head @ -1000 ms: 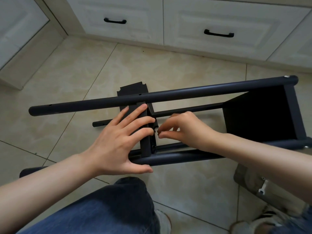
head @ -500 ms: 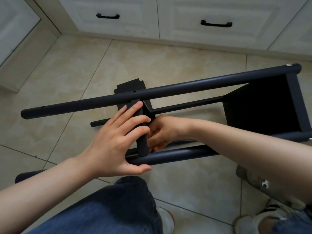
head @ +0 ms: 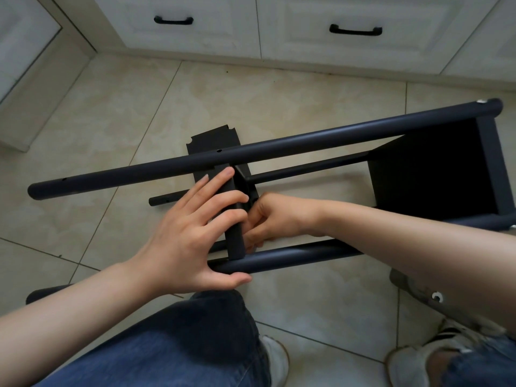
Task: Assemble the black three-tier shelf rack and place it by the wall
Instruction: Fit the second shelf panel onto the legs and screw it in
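The black rack (head: 363,127) lies on its side on the tile floor (head: 111,121), in front of white drawers (head: 391,12), with its poles running left to right. The far pole (head: 125,171) ends free at the left. The left hand (head: 190,233) grips the middle shelf (head: 236,236), which stands on edge between the poles. Its fingers (head: 223,199) bend over the shelf's top edge and its thumb hooks under the near pole (head: 293,256). Just right of that shelf is the right hand (head: 273,219), reaching in between the poles with curled fingers touching the shelf's right face. I cannot tell whether they pinch anything. Farther right, the end shelf (head: 432,169) sits fixed between the pole ends.
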